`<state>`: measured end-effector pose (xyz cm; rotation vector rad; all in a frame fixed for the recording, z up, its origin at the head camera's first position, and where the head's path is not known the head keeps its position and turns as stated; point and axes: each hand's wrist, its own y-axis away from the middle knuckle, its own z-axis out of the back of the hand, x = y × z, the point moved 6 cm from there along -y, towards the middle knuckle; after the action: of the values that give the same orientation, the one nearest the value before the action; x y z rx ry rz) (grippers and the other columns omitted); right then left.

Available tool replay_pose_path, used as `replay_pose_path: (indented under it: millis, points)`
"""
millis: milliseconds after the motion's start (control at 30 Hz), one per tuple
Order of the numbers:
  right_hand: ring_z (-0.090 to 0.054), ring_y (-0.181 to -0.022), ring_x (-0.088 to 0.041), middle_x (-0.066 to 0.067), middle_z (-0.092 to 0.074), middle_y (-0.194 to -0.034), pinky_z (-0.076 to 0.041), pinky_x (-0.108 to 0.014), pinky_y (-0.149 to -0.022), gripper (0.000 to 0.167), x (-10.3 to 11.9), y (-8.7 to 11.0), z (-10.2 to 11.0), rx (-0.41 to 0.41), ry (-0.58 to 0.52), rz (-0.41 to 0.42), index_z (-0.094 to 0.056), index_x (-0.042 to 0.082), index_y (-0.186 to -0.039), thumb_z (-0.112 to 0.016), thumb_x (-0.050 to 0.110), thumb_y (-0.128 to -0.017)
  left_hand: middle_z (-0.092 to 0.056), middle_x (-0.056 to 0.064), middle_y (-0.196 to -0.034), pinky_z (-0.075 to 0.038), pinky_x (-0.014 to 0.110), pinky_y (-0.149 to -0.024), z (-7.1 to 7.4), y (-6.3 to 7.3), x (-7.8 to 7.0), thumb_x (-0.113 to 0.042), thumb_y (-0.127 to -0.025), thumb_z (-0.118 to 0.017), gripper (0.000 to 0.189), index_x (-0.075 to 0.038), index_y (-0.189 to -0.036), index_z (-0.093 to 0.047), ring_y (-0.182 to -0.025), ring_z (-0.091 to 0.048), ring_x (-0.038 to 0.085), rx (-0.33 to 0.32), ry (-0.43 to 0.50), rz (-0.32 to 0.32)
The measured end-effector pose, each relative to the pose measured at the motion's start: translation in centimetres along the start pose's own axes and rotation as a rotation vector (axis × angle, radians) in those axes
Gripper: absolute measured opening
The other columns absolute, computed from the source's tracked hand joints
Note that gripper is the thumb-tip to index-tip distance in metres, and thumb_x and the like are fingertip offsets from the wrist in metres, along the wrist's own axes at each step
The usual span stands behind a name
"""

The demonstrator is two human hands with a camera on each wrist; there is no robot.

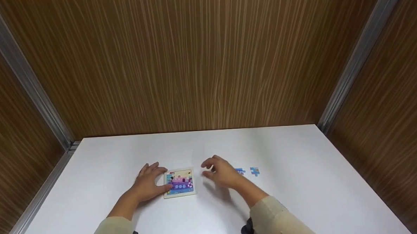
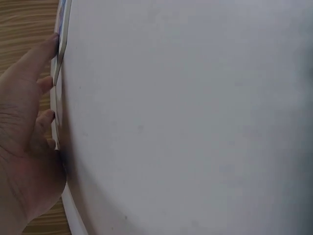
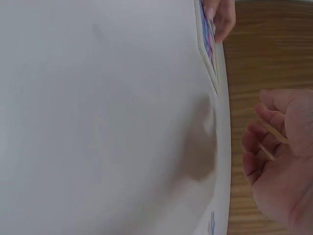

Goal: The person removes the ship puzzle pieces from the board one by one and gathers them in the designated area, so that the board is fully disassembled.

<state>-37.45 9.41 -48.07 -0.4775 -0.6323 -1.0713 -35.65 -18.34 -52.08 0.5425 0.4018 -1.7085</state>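
We have a small framed puzzle (image 1: 182,184) lying flat on the white table (image 1: 195,221), its picture showing a purple boat on blue water; with the puzzle as our clock's centre, twelve points to the back wall (image 1: 206,61). We cannot tell whether the pale yellow stretch near its twelve o'clock edge is picture or bare backing. At nine o'clock our left hand (image 1: 148,183) rests against it, fingers spread and fairly straight toward the ten o'clock corner, thumb laid over the picture, probably so that the frame does not slide. Between two and three o'clock, just beside the frame, our right hand (image 1: 222,173) hovers above the table, fingers loosely bent, thumb and fingertips apart with nothing visible between them; held there, it seems free to work. Farther out near three o'clock lie a loose piece (image 1: 255,171) and, partly hidden by that hand, another blue bit (image 1: 241,170), perhaps set there to stay within reach. Our pale sleeves come in from eight (image 1: 112,232) and four o'clock (image 1: 278,219).
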Motion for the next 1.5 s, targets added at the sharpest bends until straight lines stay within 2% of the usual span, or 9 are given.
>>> replay_pose_path:
  millis: [200,500,767,1067,1200,1367,1467,1500]
  points:
    - [-0.063,-0.106,-0.018,-0.008,-0.067,-0.116,-0.059,-0.043,-0.101,0.029,2.2,-1.3,-3.5,0.035,-0.033,0.027,-0.073,0.008,-0.131,-0.072,0.019,-0.104,-0.03,0.018,-0.178,-0.012,0.078,-0.131,-0.1,0.0,0.1,-0.055,-0.094,-0.077,0.07,-0.02,-0.152,-0.059,-0.167,-0.01,0.053,0.014,0.019,0.036]
    - [-0.059,-0.101,-0.012,-0.001,-0.062,-0.11,-0.057,-0.039,-0.103,0.025,2.9,-2.7,-6.4,0.035,-0.024,0.014,-0.078,0.011,-0.125,-0.074,0.02,-0.103,-0.031,0.017,-0.178,-0.012,0.08,-0.13,-0.1,0.6,0.2,-0.051,-0.094,-0.079,0.067,-0.022,-0.151,-0.061,-0.168,-0.01,0.053,0.016,0.042,0.036]
    - [-0.056,-0.098,-0.012,0.0,-0.059,-0.105,-0.055,-0.036,-0.097,0.022,3.0,-3.9,-7.1,0.032,-0.027,0.01,-0.081,0.012,-0.119,-0.078,0.018,-0.099,-0.031,0.015,-0.179,-0.013,0.081,-0.13,-0.3,0.2,-0.1,-0.05,-0.09,-0.082,0.067,-0.025,-0.149,-0.063,-0.168,-0.01,0.051,0.012,0.075,0.043]
    - [-0.052,-0.103,-0.014,0.0,-0.063,-0.107,-0.051,-0.035,-0.097,0.016,2.6,-3.9,-7.6,0.004,0.022,0.014,-0.083,0.017,-0.112,-0.08,0.02,-0.097,-0.033,0.016,-0.178,-0.013,0.081,-0.129,-0.6,0.0,-0.6,-0.049,-0.089,-0.082,0.067,-0.024,-0.148,-0.063,-0.167,-0.013,0.053,0.004,0.074,0.025]
    - [-0.052,-0.101,-0.015,-0.001,-0.063,-0.106,-0.05,-0.036,-0.096,0.013,2.6,-3.9,-7.5,-0.004,-0.005,0.011,-0.084,0.016,-0.108,-0.082,0.018,-0.095,-0.033,0.016,-0.177,-0.014,0.082,-0.128,-0.6,0.0,-0.8,-0.05,-0.089,-0.082,0.066,-0.024,-0.147,-0.064,-0.167,-0.014,0.053,0.003,0.071,0.02]
    - [-0.05,-0.101,-0.015,0.0,-0.06,-0.104,-0.048,-0.036,-0.094,0.011,2.4,-3.9,-7.3,-0.006,-0.052,-0.034,-0.084,0.015,-0.104,-0.085,0.016,-0.093,-0.033,0.016,-0.177,-0.013,0.082,-0.129,-0.7,-0.1,-1.0,-0.052,-0.089,-0.082,0.067,-0.024,-0.147,-0.063,-0.167,-0.013,0.053,0.006,0.072,0.016]
    - [-0.051,-0.102,-0.016,0.0,-0.06,-0.103,-0.049,-0.039,-0.097,0.01,2.3,-4.0,-7.3,-0.014,-0.07,-0.054,-0.083,0.016,-0.102,-0.086,0.016,-0.092,-0.033,0.016,-0.178,-0.013,0.081,-0.129,-0.8,-0.2,-1.0,-0.052,-0.089,-0.081,0.067,-0.023,-0.147,-0.063,-0.167,-0.013,0.053,0.008,0.072,0.016]
    - [-0.051,-0.102,-0.017,0.0,-0.06,-0.104,-0.048,-0.041,-0.102,0.01,2.3,-4.1,-7.3,-0.019,-0.075,-0.056,-0.083,0.015,-0.101,-0.087,0.016,-0.092,-0.033,0.016,-0.177,-0.013,0.081,-0.129,-0.8,-0.2,-1.0,-0.051,-0.09,-0.081,0.067,-0.023,-0.147,-0.063,-0.167,-0.013,0.053,0.008,0.071,0.012]
